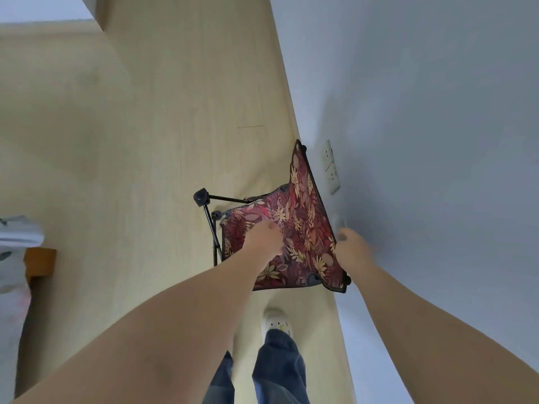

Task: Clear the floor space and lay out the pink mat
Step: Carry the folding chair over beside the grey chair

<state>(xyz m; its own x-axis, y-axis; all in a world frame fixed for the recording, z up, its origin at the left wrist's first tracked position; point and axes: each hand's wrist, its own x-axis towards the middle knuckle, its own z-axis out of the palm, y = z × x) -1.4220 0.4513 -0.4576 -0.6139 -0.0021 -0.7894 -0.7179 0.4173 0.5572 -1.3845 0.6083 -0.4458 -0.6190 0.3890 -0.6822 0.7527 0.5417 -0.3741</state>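
A small folding camp chair point(297, 220) with dark red leaf-patterned fabric and black legs stands on the pale wooden floor point(145, 141), its back against the white wall point(423, 112). My left hand point(262, 239) grips the seat fabric near its front left edge. My right hand point(351, 243) grips the top edge of the chair's back, close to the wall. No pink mat is in view.
A wall socket plate point(331, 167) sits just behind the chair. At the far left are a wooden furniture corner point(39, 262) and some pale cloth point(17, 234). My white shoe point(275, 323) and blue trouser legs are right below the chair.
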